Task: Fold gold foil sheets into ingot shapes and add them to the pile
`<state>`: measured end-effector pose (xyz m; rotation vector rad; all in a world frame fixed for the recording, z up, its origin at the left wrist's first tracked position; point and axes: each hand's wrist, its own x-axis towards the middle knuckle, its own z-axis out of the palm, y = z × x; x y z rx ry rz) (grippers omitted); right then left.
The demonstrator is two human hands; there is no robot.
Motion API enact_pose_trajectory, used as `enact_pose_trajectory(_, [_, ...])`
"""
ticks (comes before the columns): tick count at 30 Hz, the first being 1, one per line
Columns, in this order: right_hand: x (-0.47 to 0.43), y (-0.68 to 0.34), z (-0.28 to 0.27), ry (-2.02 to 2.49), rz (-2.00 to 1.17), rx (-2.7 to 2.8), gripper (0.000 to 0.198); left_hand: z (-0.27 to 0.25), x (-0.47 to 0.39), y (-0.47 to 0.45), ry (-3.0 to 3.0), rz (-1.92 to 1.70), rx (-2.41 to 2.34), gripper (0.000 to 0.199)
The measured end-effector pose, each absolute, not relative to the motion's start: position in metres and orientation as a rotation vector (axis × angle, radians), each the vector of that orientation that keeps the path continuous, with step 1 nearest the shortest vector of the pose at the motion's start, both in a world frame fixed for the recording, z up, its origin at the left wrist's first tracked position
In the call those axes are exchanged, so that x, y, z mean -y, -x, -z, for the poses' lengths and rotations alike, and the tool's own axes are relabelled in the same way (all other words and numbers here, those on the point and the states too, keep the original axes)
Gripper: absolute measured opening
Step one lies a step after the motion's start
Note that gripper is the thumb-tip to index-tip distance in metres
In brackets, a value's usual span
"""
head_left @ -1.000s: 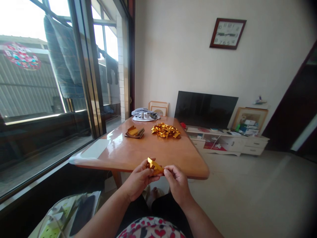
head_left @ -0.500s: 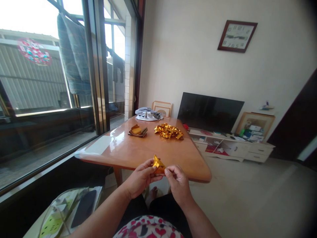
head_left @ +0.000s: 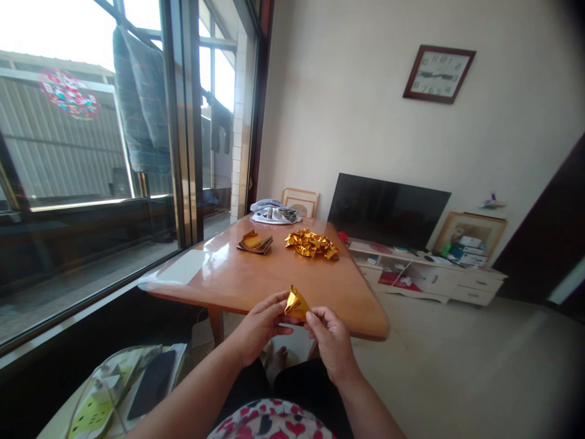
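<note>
A piece of folded gold foil paper [head_left: 296,303] is held between my two hands, just above the near edge of the table. My left hand [head_left: 262,323] grips its left side, with some fingers behind the paper and partly hidden. My right hand [head_left: 329,338] pinches the lower right corner between thumb and fingers. Farther up the table lies a heap of folded gold foil pieces [head_left: 311,244]. To the left of that heap sits a small stack of flat gold and brown paper sheets [head_left: 255,242].
The glossy wooden table [head_left: 228,277] stretches away in front of me. Folded cloth [head_left: 274,211] lies at its far end. At lower left are a dark phone [head_left: 153,383] and a green power strip [head_left: 94,408]. A television [head_left: 388,210] stands on a white cabinet [head_left: 439,277].
The foil paper has turned and shifted slightly right in my hands, showing a different face. My left fingers have loosened a little from beneath it. The view has tilted slightly.
</note>
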<state>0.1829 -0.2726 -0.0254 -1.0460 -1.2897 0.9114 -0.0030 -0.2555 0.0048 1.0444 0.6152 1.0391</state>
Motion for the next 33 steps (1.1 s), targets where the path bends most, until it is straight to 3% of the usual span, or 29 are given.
enact_pose_trajectory(17, [0.2758, -0.1835, 0.0293, 0.646, -1.655, 0.778, 0.019, -0.0075, 0.2515, 0.0077, -0.900, -1.170, -0.572, 0.035])
enact_pose_trajectory(25, [0.2775, -0.1770, 0.0308, 0.621, -1.696, 0.825, 0.019, -0.0082, 0.2531, 0.0075, -0.906, -1.176, -0.504, 0.023])
enact_pose_trajectory(33, [0.2756, -0.1793, 0.0325, 0.637, -1.705, 0.766, 0.017, -0.0094, 0.2539, 0.0091, -0.890, -1.167, -0.501, 0.023])
